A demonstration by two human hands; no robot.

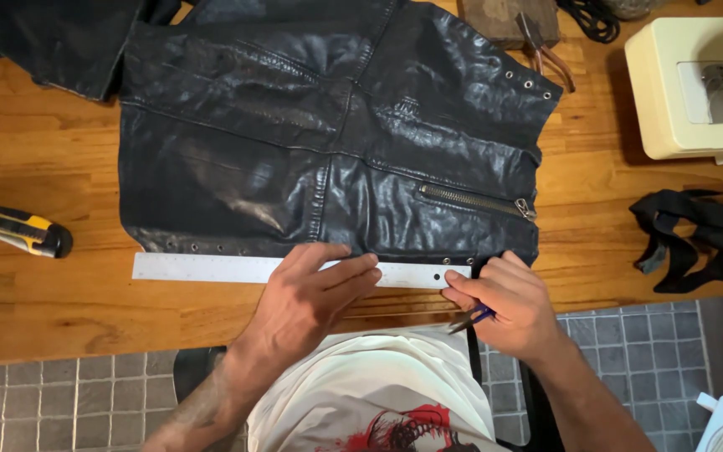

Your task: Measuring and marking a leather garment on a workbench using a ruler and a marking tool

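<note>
Here, a black leather jacket [328, 125] with a creased, glossy grain, metal eyelets and a zipper lies flat on a wooden worktable [43, 159]. A flat, pale metal ruler [202, 268] runs along its near hem. The left hand [307, 293] presses the ruler, fingers extended and close together. The right hand [508, 305] pinches a thin blue-handled tool [472, 317] at the ruler's end. A yellow-and-black utility knife [14, 228], cream sewing machine [696, 84] and black straps [700, 234] lie apart.
</note>
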